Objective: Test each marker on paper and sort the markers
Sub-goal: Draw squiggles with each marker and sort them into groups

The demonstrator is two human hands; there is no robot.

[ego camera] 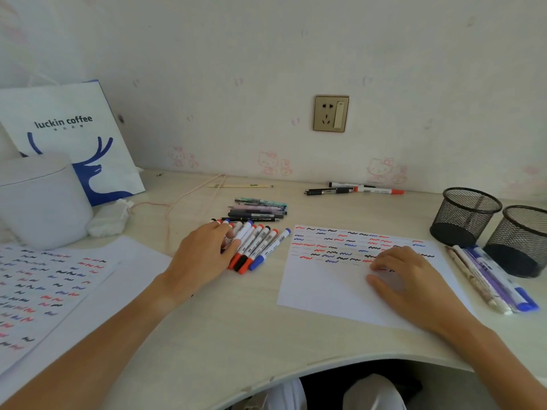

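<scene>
My left hand (207, 253) rests on the marker row (257, 247) at ten o'clock of the test sheet (340, 279), grip loosely curled to pick one. My right hand (408, 279), fingers flat, pins the sheet to the worktop (236, 321).

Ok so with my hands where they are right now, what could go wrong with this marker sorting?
1. Your left hand rests on the row of markers; they lie loose side by side, so lifting one could roll the others out of order.
2. Your right hand lies flat over the squiggles on the test sheet; fresh ink might smear.
3. The pens beside the mesh cups sit near the desk edge and could get knocked off.
</scene>
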